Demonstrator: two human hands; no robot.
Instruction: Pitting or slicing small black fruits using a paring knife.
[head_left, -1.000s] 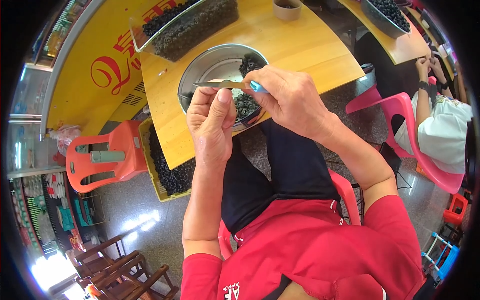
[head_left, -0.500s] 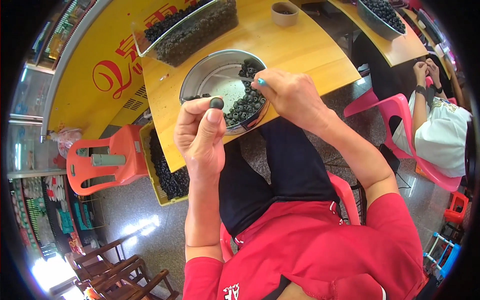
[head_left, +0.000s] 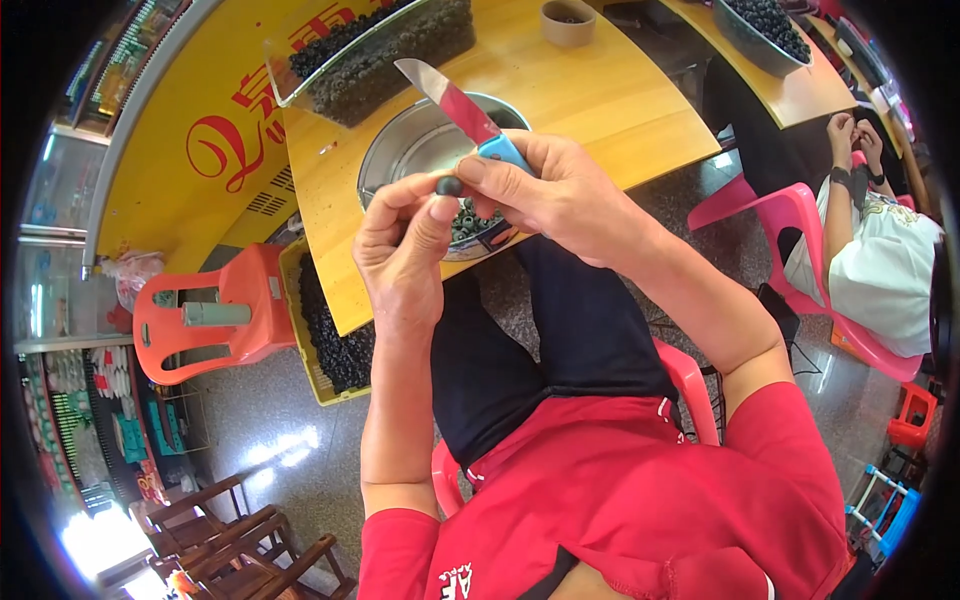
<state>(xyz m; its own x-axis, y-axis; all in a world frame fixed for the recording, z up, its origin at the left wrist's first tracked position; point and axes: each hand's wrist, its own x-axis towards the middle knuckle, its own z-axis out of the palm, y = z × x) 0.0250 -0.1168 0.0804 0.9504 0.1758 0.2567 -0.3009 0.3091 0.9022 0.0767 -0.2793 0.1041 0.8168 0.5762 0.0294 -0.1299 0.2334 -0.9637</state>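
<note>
My left hand (head_left: 400,245) pinches a small dark olive-like fruit (head_left: 449,186) between thumb and fingertips. In my right hand (head_left: 565,190) is a knife (head_left: 462,110) with a blue handle, its blade pointing up and to the far left. The right thumb and fingertips are right beside the fruit; whether they touch it, I cannot tell. Below both hands stands a round metal bowl (head_left: 380,150), partly hidden by them. Dark pieces with holes in them show in its near right part.
A clear tub (head_left: 340,66) of dark fruit stands at the far left of the wooden table (head_left: 625,110), a brown cup (head_left: 568,35) at its far edge. Left are a yellow crate (head_left: 302,345) and an orange chair (head_left: 262,290). A person (head_left: 885,260) sits at right.
My right hand has come left and turned, lifting the knife out of the bowl with its blade up, and now meets the left hand. The left hand still pinches the fruit, slightly higher.
</note>
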